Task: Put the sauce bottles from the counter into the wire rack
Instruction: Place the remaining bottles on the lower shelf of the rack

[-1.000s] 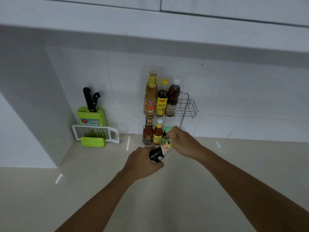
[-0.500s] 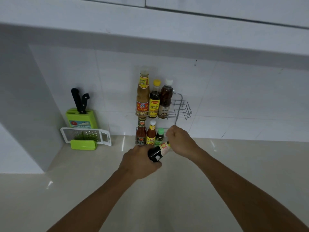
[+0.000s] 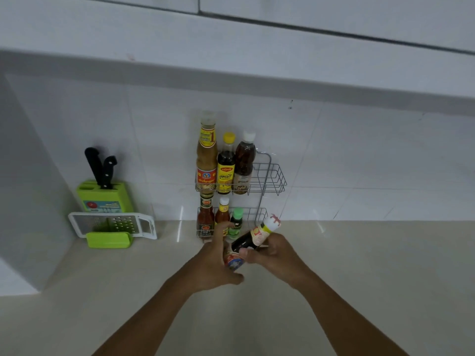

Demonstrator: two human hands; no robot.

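A dark sauce bottle with a white cap and yellow-red label is tilted, cap pointing up and right, just in front of the wire rack. My right hand grips its middle from the right. My left hand wraps around its lower end, fingers partly spread. The two-tier rack stands against the tiled wall. Its upper shelf holds three tall bottles on the left side. Three smaller bottles stand on the lower shelf.
A green knife block with two black-handled knives stands at the left, with a white grater and a green tray in front of it. A grey wall closes the left side. The beige counter stretches right. Cabinets hang overhead.
My right hand has slid from the bottle's cap down to its middle, so the white cap now shows. The bottle has turned more upright. My left hand's fingers have loosened.
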